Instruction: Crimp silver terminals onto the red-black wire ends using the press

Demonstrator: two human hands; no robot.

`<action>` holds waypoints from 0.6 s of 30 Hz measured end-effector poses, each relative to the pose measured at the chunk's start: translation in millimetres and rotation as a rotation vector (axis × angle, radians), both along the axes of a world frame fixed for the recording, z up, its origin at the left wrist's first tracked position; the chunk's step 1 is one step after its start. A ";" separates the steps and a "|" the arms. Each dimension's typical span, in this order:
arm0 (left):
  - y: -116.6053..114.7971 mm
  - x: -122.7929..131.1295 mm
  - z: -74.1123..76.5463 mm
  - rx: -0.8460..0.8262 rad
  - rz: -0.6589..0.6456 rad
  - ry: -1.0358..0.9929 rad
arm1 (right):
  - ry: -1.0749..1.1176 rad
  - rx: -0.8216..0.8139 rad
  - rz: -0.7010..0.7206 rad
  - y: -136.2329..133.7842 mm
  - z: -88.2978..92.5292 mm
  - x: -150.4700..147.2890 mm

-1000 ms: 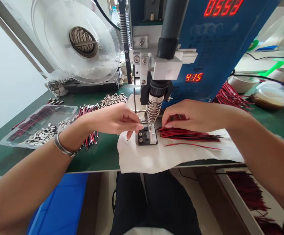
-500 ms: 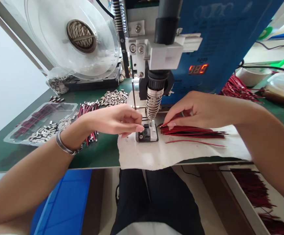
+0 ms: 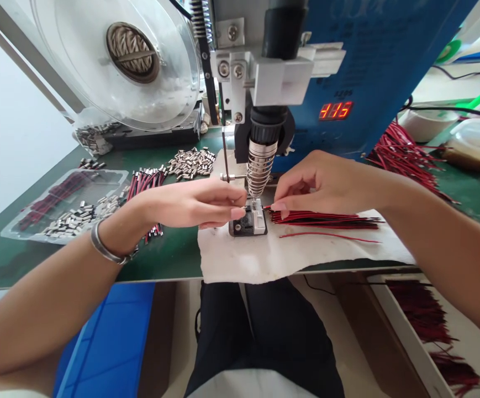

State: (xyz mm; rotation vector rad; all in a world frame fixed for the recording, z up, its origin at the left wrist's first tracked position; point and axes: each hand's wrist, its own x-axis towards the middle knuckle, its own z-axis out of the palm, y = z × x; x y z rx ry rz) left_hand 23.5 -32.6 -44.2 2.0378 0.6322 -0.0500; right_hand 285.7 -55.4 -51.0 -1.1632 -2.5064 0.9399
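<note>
My left hand (image 3: 198,203) is pinched shut on something small I cannot make out, its fingertips at the black fixture block (image 3: 247,223) under the ribbed metal tip (image 3: 259,176) of the blue machine (image 3: 347,66). My right hand (image 3: 318,185) is pinched on the ends of the red and black wires (image 3: 326,220) lying on the white cloth (image 3: 264,257), just right of the fixture. One loose red wire (image 3: 331,237) lies nearer me.
A clear reel (image 3: 119,61) stands at the back left. Small metal sleeves (image 3: 192,163) and finished wire pieces (image 3: 144,182) lie on the green mat, with a plastic tray (image 3: 61,207) at left. More red wires (image 3: 401,155) and bowls (image 3: 426,124) lie at right.
My left fingertips moved right to the fixture under the tip. My right hand shifted slightly left along the wire ends. The machine's display changed its digits.
</note>
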 end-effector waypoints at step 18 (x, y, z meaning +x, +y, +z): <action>-0.5 1.2 -11.7 -0.049 0.068 -0.143 | 0.059 0.124 0.108 1.0 -1.4 -2.7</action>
